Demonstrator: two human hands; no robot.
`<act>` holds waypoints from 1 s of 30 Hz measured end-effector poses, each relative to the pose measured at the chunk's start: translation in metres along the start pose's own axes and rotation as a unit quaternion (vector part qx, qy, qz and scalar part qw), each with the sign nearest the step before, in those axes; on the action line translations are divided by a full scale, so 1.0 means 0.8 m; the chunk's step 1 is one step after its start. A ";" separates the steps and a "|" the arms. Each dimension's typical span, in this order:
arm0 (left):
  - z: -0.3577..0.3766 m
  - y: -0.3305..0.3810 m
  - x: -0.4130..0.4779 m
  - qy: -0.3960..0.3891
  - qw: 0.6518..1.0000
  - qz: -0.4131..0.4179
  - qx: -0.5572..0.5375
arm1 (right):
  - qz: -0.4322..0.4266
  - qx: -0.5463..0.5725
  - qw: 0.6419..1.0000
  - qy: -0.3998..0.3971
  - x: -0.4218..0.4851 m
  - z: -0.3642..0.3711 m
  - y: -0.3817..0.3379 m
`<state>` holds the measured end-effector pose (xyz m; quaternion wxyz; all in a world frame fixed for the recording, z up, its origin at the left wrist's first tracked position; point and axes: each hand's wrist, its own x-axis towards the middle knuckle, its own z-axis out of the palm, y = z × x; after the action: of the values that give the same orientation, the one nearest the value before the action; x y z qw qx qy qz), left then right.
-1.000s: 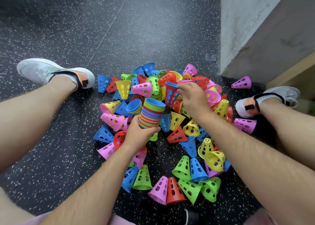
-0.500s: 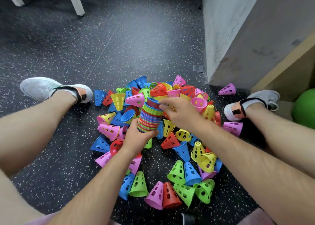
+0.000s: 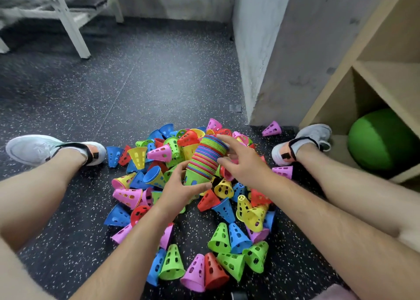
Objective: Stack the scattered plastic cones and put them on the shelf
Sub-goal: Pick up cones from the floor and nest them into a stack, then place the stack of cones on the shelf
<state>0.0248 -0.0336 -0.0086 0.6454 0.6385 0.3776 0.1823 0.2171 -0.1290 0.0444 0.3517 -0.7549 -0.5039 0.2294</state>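
Note:
A tall stack of nested coloured cones leans to the right above the pile, wide rims pointing up and away. My left hand grips its green lower end. My right hand lies against the stack's right side near the top, fingers spread over the rims. Under both hands, many loose perforated cones in pink, blue, green, yellow and red lie scattered on the dark speckled floor between my legs. A wooden shelf stands at the right.
A green ball sits in the shelf's lowest compartment. A grey concrete pillar rises behind the pile, with one pink cone at its foot. My shoes flank the pile. A white metal frame stands at the far left.
The blue cone from my right hand has gone onto the stack. The stack has tilted right and my right hand now rests on its side. The view has tipped up, showing the shelf.

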 end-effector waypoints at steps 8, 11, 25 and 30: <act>0.017 0.126 -0.002 -0.028 0.994 0.078 -0.070 | -0.062 -0.020 0.987 0.148 -0.030 -0.114 -0.059; 0.040 0.201 -0.003 -0.035 0.988 0.136 -0.071 | -0.092 -0.076 0.972 0.201 -0.045 -0.181 -0.094; 0.206 0.625 -0.032 -0.135 0.892 0.415 -0.120 | -0.044 -0.239 0.838 0.489 -0.129 -0.518 -0.242; 0.320 0.736 -0.047 -0.172 0.865 0.460 -0.100 | 0.076 -0.236 0.778 0.577 -0.188 -0.602 -0.260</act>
<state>0.3300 -0.1665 0.5415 0.6034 0.6931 -0.0959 0.3826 0.3719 -0.3614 0.5135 0.3688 -0.8411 -0.1853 -0.3494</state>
